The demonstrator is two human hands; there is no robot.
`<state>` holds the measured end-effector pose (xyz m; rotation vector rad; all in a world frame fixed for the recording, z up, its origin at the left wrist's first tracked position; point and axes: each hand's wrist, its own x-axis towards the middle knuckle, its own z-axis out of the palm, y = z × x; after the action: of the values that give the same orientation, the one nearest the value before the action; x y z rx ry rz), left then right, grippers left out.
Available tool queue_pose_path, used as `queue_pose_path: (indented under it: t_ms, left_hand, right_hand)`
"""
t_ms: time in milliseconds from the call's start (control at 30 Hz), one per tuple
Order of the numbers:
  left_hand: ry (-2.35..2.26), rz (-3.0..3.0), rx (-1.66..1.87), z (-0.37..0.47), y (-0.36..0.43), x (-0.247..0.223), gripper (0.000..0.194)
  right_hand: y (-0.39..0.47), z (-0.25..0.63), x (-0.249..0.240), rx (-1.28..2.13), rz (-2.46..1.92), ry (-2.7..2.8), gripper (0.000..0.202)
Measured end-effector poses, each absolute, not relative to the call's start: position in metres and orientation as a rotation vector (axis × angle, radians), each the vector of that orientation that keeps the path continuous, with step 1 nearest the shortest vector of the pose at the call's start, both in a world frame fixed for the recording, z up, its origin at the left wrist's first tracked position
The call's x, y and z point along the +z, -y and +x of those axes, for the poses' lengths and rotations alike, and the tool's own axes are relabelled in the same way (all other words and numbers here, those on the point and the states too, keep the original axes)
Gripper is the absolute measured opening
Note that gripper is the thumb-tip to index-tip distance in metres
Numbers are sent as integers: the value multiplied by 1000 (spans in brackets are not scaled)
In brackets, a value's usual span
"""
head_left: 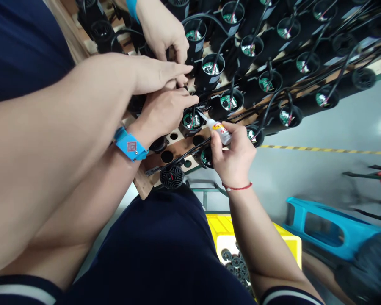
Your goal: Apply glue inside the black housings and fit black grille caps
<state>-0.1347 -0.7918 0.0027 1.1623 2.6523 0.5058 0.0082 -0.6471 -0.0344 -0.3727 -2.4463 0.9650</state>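
My right hand (233, 152), with a red string bracelet, grips a small glue bottle (221, 132) with a yellow and red label. The bottle's thin nozzle points up-left at the rim of a black cylindrical housing (188, 130). Inside that housing sits a green circuit board (195, 121). My left hand (165, 111), wearing a blue wrist strap (131, 144), is closed at the housing's upper rim, where a black cable (194, 111) rises to its fingertips. The thumb is mostly hidden. A co-worker's two hands (165, 31) reach in just above and partly cover my left hand.
Rows of similar black housings (230, 101) with boards and cables fill the wooden rack (142, 184). A round black grille (172, 176) is at the near edge. Below are a yellow crate (294, 250) with black parts, a blue stool (333, 224) and another person's arm (314, 264).
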Motion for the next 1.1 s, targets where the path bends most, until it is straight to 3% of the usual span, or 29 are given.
queue_pose_path:
  t_ms: [433,600,767,933,1100]
  left_hand:
    - [-2686,1239,378,-134,793,-1,44]
    - [-2710,1262,376,-125,791,8,54]
    - [-2788,1204,376,-84,806,29,59]
    - [-2759,1128,461,-22,840,37,67]
    - [-2943,747,648,26,834,39,67]
  right_hand:
    - [648,14,-21,941,-388,2426,20]
    - [636,13,-16,1222,-557,2238,18]
    - [606,-1,-20,1795,-657,1890,11]
    - [561,-42,-5,2145,-410,2135,15]
    - [533,-104,30,1932,120,2732,7]
